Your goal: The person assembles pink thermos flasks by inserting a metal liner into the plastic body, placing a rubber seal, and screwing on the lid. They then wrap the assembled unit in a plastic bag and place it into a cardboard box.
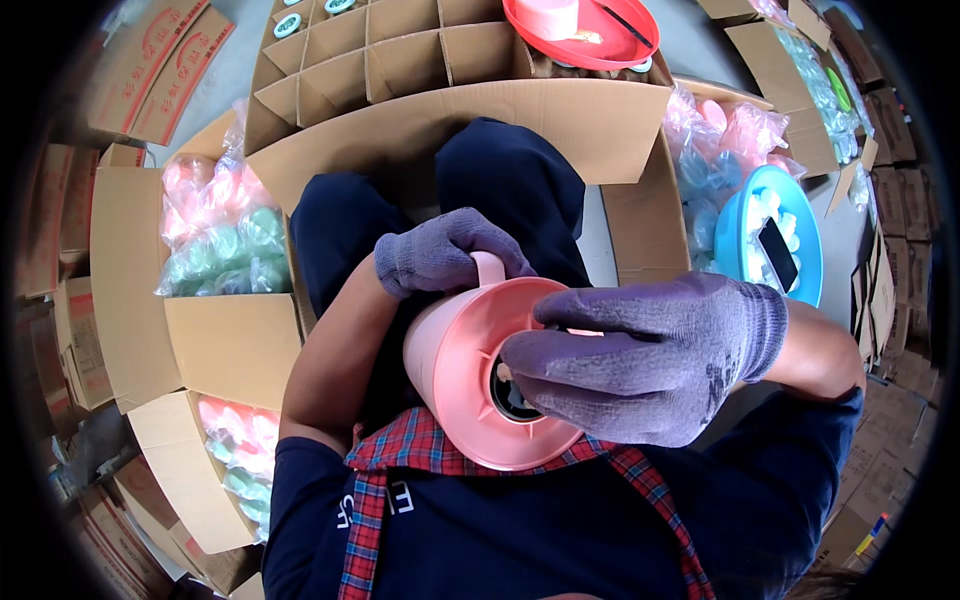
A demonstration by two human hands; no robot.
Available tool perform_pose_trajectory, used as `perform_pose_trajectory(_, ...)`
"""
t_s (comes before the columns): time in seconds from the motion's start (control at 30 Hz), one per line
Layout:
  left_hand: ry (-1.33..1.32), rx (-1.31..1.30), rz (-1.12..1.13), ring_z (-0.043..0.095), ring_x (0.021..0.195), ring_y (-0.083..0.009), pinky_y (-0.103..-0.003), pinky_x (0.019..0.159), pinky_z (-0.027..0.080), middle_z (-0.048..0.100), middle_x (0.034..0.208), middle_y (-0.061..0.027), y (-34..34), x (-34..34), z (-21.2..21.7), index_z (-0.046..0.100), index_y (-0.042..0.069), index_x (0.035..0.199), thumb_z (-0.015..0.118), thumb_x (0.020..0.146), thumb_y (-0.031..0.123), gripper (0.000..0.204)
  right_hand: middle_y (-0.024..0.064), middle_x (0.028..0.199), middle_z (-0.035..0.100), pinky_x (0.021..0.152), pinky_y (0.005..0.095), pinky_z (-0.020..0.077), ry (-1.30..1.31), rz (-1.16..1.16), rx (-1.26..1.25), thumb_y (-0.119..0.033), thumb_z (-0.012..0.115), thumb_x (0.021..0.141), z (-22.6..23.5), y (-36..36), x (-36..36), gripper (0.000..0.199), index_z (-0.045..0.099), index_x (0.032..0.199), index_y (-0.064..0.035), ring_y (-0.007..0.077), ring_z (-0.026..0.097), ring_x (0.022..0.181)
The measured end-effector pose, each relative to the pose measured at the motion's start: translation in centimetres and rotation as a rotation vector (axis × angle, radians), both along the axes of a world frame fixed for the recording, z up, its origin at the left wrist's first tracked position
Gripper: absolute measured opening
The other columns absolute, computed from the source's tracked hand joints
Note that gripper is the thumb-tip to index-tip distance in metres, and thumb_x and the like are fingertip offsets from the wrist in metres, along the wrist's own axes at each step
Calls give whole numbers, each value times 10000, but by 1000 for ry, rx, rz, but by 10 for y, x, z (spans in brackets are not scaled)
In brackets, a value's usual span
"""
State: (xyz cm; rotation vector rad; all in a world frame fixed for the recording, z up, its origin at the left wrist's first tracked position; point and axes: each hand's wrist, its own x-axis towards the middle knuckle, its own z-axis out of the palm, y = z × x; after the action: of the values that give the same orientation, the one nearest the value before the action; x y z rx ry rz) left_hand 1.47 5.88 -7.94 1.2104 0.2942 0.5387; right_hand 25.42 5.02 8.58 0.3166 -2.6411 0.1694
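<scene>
A pink plastic flask body (437, 345) with a side handle lies tilted on my lap, its wide ribbed end turned up toward me. In the middle of that end is a dark round opening (511, 402) with a shiny edge. My left hand (450, 250), in a grey-purple knit glove, is closed round the handle. Over the ribbed end, my right hand (650, 355), gloved alike, has its fingers bent together down at the opening. A small tan bit shows by the fingertips; whatever they pinch is hidden.
Ahead of my knees stands a divided carton (400, 60) with a red basin (590, 55) on it, holding a pink part. Cartons of bagged pink and green parts (225, 230) are at left. At right, a blue basin (735, 235) holds white pieces and a phone (777, 255).
</scene>
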Motion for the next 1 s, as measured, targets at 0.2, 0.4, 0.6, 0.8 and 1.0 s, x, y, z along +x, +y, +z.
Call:
perform_pose_trajectory(0.2,17,-81,20,665,949,-238,-360,913,502,707,979,-153,-1,-1,-4,692,-56,959,654,736,78,263,183,1013,687,886,396,579,5,162,-3,-67,675,740,-2,-3,-6,149,713,853,22,269,676,957)
perform_pose_trajectory(0.4,135,-69,136,675,861,-204,-323,828,524,719,912,-126,-10,-1,4,706,-33,935,618,737,55,234,199,1024,651,920,443,530,-11,243,160,-152,642,646,-9,1,-14,269,716,843,15,336,629,1018)
perform_pose_trajectory(0.6,495,159,596,668,762,-182,-292,721,528,706,830,-103,-60,-14,27,707,-27,894,646,707,68,218,175,883,652,667,376,557,-91,-59,51,-199,642,531,-22,-16,-11,289,708,730,0,322,646,926)
perform_pose_trajectory(0.8,510,117,697,675,756,-193,-290,704,526,710,835,-114,-75,-23,29,706,-21,908,601,722,38,222,143,985,655,666,337,571,-38,-258,-210,-183,645,529,-42,-23,-11,348,699,824,-6,285,652,934)
perform_pose_trajectory(1.0,635,266,972,693,721,-273,-321,683,533,699,813,-151,-78,-29,29,705,12,882,547,715,45,232,138,940,671,729,382,566,115,-352,-128,-139,707,676,11,27,9,168,693,801,-28,254,660,888)
